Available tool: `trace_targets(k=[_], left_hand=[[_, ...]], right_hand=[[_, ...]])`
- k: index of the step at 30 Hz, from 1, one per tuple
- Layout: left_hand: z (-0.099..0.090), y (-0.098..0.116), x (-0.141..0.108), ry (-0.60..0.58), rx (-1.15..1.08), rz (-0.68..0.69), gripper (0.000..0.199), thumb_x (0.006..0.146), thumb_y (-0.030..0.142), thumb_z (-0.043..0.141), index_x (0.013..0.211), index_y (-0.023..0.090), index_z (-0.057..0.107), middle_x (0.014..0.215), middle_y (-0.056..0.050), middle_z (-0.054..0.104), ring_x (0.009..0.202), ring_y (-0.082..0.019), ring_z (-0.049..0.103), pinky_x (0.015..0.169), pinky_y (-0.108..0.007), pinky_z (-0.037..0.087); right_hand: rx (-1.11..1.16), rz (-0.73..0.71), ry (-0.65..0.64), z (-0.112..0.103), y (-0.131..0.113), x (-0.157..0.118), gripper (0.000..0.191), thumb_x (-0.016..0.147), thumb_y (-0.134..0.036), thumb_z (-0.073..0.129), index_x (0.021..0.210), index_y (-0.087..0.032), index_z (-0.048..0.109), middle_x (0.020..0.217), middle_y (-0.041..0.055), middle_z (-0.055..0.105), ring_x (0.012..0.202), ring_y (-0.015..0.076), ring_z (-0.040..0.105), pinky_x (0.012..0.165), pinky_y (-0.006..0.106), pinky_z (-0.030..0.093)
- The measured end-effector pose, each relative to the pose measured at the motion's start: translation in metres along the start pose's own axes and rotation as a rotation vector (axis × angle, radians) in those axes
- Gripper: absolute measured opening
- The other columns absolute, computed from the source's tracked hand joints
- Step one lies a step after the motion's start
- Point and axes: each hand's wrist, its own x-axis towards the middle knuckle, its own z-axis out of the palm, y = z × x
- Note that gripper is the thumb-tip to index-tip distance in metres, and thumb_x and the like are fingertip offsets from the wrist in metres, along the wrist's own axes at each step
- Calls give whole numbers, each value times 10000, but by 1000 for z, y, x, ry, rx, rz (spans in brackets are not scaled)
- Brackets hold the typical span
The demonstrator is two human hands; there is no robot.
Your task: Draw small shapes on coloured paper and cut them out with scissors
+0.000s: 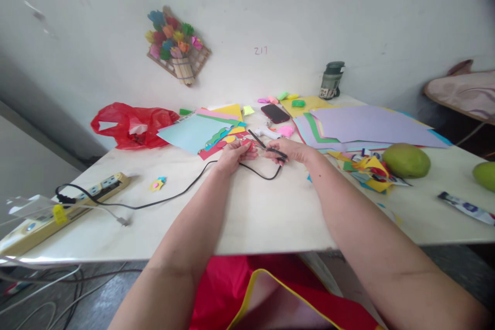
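My left hand (pixel 233 157) pinches a small piece of red paper (pixel 251 145) between thumb and fingers. In my right hand (pixel 291 151) is a pair of scissors (pixel 257 139), its dark blades parted and pointing left toward the red paper. The fingers partly cover the scissor handles. Just beyond both hands lie more red paper (pixel 211 153), green wavy-edged strips (pixel 219 135) and a white tool (pixel 269 133) shaped like a glue gun. A black cord (pixel 189 189) passes under my left wrist and loops up near my right hand.
A power strip (pixel 112 181) and a small yellow paper flower (pixel 157 184) are on the left, a red plastic bag (pixel 135 124) behind. Purple sheets (pixel 371 122), a phone (pixel 275 113), paper scraps (pixel 371 172), a green fruit (pixel 406 160) and a tube (pixel 466 208) occupy the right.
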Motion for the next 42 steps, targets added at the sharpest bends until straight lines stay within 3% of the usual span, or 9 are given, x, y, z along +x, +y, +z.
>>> trace_targets(k=[42], left_hand=[[2,3,-2,-26,18,-5,342,645,351,837,757,121,609,736,-78,735,646,-184,712,650,-283,592]], right_hand=[[-16,-30,-15,1,1,1,306,766,-428,701,779,-163,549,563,-26,582,408,54,502,346,157,269]])
